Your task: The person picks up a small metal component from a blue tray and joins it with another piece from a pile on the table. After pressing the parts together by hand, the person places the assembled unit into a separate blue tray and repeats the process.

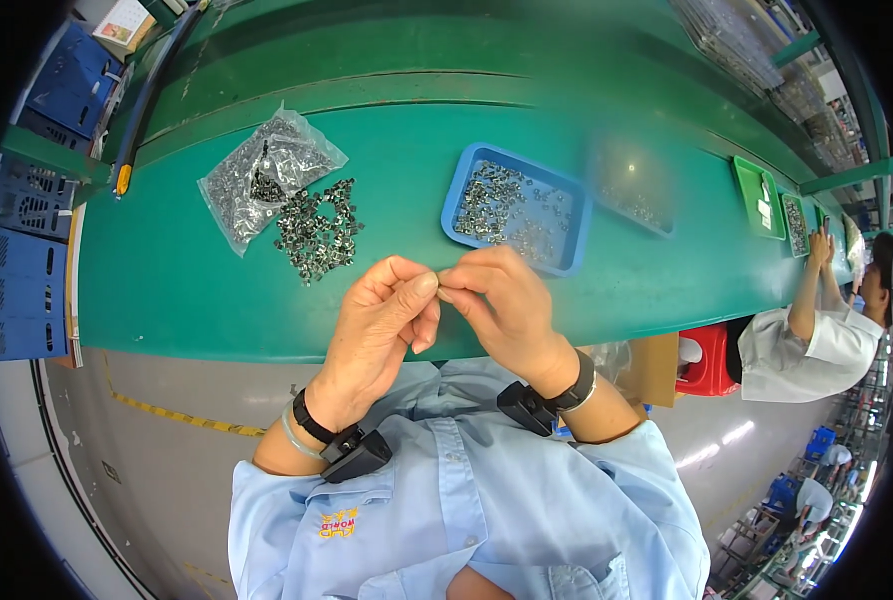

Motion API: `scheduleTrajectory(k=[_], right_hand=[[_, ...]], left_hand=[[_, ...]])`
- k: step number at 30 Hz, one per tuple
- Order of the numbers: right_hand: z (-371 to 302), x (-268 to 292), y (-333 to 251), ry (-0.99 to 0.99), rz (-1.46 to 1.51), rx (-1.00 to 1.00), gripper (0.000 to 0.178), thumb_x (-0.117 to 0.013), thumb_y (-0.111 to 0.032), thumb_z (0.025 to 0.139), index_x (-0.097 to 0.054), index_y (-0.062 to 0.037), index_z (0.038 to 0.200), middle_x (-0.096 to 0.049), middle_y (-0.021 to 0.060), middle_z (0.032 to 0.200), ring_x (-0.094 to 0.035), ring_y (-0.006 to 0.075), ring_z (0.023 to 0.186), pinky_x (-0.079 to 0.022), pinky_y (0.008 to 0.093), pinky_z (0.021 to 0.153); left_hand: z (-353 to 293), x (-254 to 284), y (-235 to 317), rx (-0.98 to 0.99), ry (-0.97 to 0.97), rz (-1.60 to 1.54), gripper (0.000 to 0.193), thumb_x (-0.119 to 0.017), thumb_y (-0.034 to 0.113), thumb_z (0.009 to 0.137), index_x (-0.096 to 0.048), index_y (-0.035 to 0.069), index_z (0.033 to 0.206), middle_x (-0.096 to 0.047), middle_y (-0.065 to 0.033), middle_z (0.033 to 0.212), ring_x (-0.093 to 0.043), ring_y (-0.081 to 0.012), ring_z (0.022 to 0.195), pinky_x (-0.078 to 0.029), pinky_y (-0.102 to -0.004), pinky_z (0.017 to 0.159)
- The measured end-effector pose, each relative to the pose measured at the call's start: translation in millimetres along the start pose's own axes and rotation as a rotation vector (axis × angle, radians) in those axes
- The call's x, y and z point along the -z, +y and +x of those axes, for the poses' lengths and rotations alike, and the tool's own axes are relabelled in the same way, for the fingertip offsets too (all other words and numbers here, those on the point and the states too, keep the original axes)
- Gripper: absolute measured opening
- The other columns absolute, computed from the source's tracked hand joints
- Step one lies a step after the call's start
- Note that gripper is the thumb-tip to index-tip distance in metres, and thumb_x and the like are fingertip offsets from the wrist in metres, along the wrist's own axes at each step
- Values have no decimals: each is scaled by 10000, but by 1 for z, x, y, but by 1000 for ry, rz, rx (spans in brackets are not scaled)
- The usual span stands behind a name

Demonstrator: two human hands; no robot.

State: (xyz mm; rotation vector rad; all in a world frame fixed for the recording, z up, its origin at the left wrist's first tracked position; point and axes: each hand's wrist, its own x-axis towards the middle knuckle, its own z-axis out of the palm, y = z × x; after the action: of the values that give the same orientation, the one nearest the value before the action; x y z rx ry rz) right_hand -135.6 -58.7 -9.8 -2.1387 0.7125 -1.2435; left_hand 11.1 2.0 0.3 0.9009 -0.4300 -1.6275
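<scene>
Over the near edge of the green table, my left hand (pixel 379 315) and my right hand (pixel 499 300) meet fingertip to fingertip. Both are closed in a pinch; whatever sits between the fingertips is too small and covered to make out. Beyond my left hand lies a loose pile of small dark and silvery metal parts (pixel 319 230). A clear plastic bag (pixel 267 175) full of similar parts rests behind that pile. Just past my right hand stands a blue tray (pixel 579 235), with many small shiny metal parts (pixel 489 200) gathered mostly on its left side.
A translucent tray (pixel 632 185), blurred, holds a few small parts right of the blue one. Farther right are a green tray (pixel 757 195) and a person in white (pixel 802 350) by a red stool (pixel 705 360). Blue crates (pixel 25 290) stack at the left.
</scene>
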Motion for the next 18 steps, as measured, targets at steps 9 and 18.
scheduleTrajectory(k=[9, 18], right_hand=[[-6, 1, 3, 43, 64, 16, 162, -699, -17, 722, -631, -57, 863, -601, 69, 836, -581, 213, 755, -472, 297, 614], [-16, 2, 9, 69, 142, -81, 173, -694, -14, 732, -616, -55, 882, -613, 71, 846, -590, 210, 767, -477, 296, 647]], left_hand=[[3, -4, -8, 16, -111, -176, 133, -565, 184, 909, -517, 62, 888, -544, -30, 648, -475, -98, 513, -333, -225, 449], [7, -7, -14, 5, -107, -131, 129, -544, 184, 921, -512, 64, 885, -540, -33, 647, -469, -102, 518, -314, -231, 442]])
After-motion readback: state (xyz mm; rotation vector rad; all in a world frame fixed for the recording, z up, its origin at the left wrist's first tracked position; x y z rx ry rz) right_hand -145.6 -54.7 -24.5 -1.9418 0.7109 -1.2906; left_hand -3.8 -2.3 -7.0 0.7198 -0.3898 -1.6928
